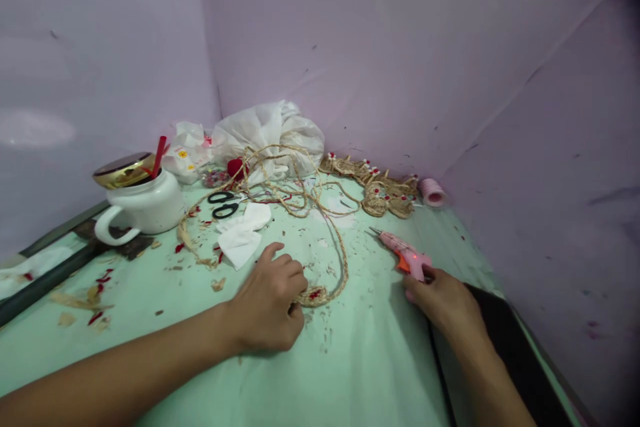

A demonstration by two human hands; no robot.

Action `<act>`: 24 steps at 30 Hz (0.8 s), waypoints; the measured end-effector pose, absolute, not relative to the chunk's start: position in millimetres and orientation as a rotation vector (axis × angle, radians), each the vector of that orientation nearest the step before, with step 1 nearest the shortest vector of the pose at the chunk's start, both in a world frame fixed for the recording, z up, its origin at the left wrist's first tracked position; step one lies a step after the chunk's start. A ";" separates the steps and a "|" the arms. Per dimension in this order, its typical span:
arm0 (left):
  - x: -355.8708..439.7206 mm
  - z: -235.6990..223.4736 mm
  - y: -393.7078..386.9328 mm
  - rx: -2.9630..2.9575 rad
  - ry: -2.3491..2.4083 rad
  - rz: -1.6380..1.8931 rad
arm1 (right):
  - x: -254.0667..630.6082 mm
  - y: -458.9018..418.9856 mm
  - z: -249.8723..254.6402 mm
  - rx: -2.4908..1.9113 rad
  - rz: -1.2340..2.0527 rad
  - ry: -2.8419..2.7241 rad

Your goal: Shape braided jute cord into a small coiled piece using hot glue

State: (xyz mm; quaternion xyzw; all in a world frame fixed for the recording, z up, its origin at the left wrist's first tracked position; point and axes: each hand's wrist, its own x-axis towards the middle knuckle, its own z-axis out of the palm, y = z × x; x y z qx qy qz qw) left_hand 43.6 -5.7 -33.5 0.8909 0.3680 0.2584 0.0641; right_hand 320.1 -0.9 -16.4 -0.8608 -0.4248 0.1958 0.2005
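My left hand is closed at the end of a braided straw cord, gripping a small coiled piece that shows a red spot. From this piece the cord curves right, then back into a loose tangle. In my right hand is a pink glue gun with an orange trigger and a small lit light. Its metal nozzle points left and away from me, apart from the coil. A black cable hangs from the grip toward me. The fingertips of my left hand are partly hidden.
Behind lie black-handled scissors, white scraps, a white plastic bag, finished-looking woven straw pieces and a pink spool. At left stand a white mug and a dark bar. Walls close in the table.
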 end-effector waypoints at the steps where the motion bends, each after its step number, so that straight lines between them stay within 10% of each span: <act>1: 43.3 -32.0 -6.2 2.704 1.089 0.828 | 323.2 -0.3 -17.3 -2.329 0.625 -1.101; 10: 30.9 -25.0 8.7 2.727 1.126 1.290 | 300.6 -13.9 -4.6 -1.385 1.197 -0.936; 24: 27.6 -27.0 14.7 2.727 1.193 1.411 | 290.7 -32.8 0.0 -1.326 0.866 -1.588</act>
